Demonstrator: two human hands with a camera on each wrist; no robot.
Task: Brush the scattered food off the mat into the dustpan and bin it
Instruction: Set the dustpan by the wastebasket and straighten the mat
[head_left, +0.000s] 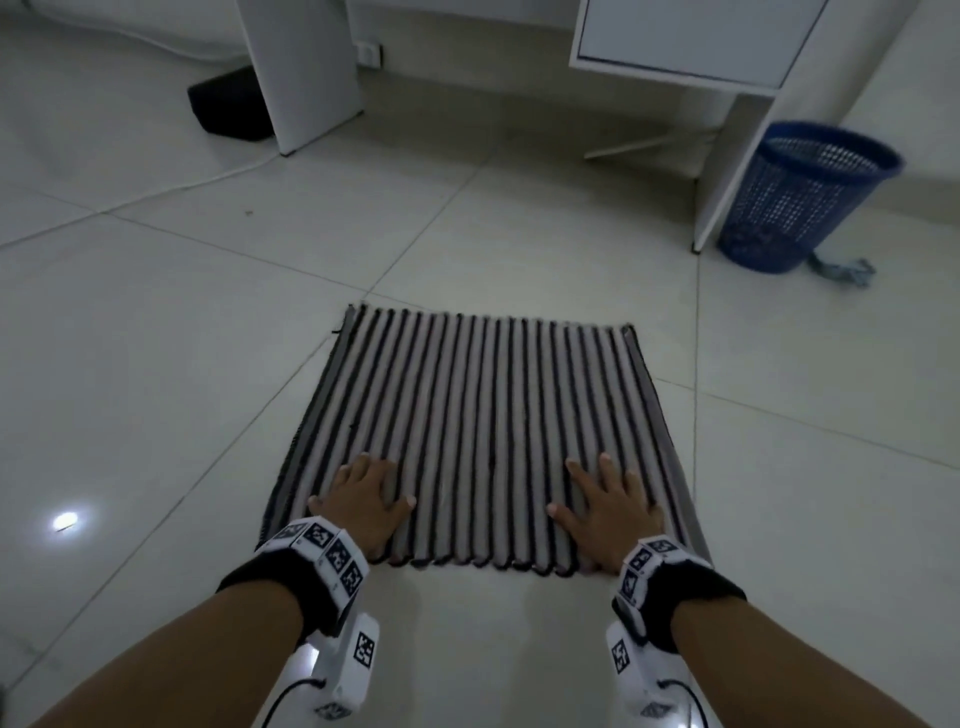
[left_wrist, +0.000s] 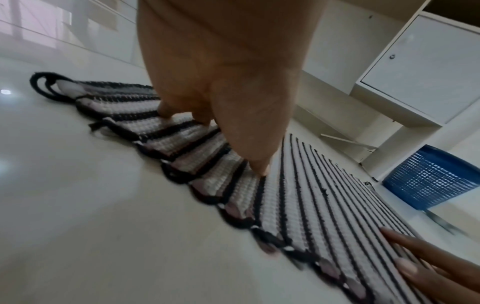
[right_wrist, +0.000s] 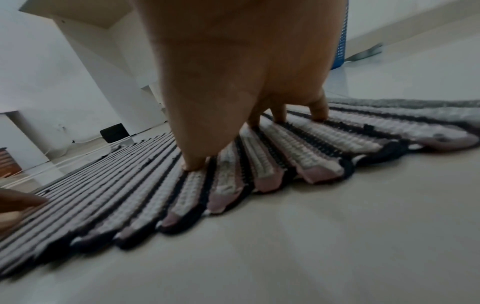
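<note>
Mat (head_left: 483, 415) lies flat on the floor, with the bin (head_left: 800, 197) beyond its far right corner. Left hand (head_left: 363, 499) and right hand (head_left: 608, 499) press spread, open fingers on its near edge. Keep even pressure so the mat stays smooth; no food, brush or dustpan shows.

Ribbed woven mat (head_left: 483, 415) on glossy tile floor (head_left: 156, 364)
</note>
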